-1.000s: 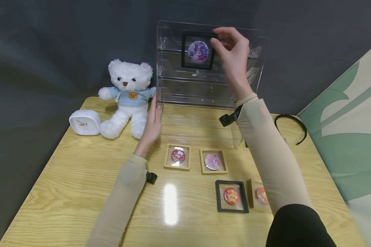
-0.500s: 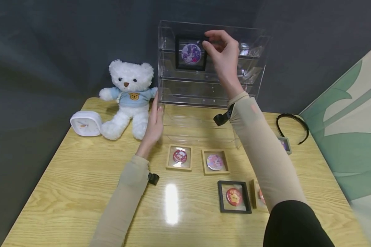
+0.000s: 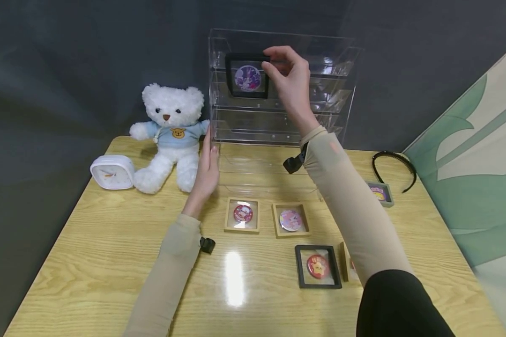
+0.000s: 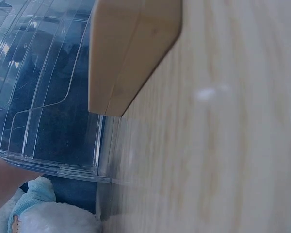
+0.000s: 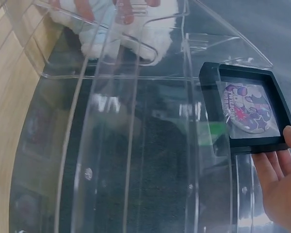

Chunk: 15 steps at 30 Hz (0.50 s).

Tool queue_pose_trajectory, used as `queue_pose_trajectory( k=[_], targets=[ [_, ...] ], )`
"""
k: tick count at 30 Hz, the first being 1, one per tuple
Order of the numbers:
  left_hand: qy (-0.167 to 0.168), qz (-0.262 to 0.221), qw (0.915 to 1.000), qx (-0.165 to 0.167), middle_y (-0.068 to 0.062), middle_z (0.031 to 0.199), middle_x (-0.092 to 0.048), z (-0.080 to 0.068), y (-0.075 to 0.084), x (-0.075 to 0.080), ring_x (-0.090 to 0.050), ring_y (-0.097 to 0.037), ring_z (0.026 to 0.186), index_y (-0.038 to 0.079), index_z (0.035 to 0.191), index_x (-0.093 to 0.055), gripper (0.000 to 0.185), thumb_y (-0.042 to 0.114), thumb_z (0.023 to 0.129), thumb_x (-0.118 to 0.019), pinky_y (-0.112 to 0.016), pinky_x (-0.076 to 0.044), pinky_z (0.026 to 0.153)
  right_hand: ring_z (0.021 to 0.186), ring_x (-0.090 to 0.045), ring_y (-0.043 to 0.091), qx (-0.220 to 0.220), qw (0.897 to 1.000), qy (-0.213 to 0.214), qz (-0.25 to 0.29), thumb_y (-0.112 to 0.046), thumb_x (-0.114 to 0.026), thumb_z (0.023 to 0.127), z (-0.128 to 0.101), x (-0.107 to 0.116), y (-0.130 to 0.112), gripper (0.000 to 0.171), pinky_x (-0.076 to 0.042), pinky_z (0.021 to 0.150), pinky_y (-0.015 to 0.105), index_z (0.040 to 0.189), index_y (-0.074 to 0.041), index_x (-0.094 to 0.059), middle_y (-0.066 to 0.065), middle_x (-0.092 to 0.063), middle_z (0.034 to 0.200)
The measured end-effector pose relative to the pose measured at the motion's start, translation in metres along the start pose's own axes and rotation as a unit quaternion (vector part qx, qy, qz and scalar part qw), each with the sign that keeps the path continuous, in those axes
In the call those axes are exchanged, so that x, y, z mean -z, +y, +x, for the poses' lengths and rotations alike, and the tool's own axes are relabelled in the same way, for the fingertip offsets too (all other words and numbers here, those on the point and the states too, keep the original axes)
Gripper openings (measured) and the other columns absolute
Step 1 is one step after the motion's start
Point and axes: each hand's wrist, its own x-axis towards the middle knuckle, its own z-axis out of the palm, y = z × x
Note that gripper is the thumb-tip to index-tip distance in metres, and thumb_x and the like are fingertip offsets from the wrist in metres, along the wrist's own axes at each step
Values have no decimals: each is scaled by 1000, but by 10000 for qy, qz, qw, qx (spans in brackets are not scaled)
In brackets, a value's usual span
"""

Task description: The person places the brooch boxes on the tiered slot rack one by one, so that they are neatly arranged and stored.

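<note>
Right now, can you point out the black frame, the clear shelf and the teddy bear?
black frame (image 3: pixel 236 60), head view, on its top edge.
clear shelf (image 3: pixel 278 114), head view, on its lower front wall.
teddy bear (image 3: pixel 174 105), head view, on its face.

A light wooden table (image 3: pixel 109 262) carries a clear acrylic tiered stand (image 3: pixel 341 93) at its back. Left of the stand sit a white teddy bear (image 3: pixel 170 135) and white clock (image 3: pixel 111 172); before it lie framed badges; right, a black headband (image 3: pixel 394 161).
</note>
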Motion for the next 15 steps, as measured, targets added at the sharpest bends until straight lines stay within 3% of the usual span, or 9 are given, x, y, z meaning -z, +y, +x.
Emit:
queue_pose_trajectory(
  k=[15],
  targets=[
    [-14, 132, 9998, -158, -13, 179, -7, 0, 1, -4, -10, -22, 163, 7, 173, -8, 59, 11, 117, -27, -31, -9, 131, 105, -71, 20, 37, 9998, -161, -142, -5, -74, 102, -10, -6, 4, 20, -56, 98, 28, 121, -2, -77, 6, -68, 116]
  ],
)
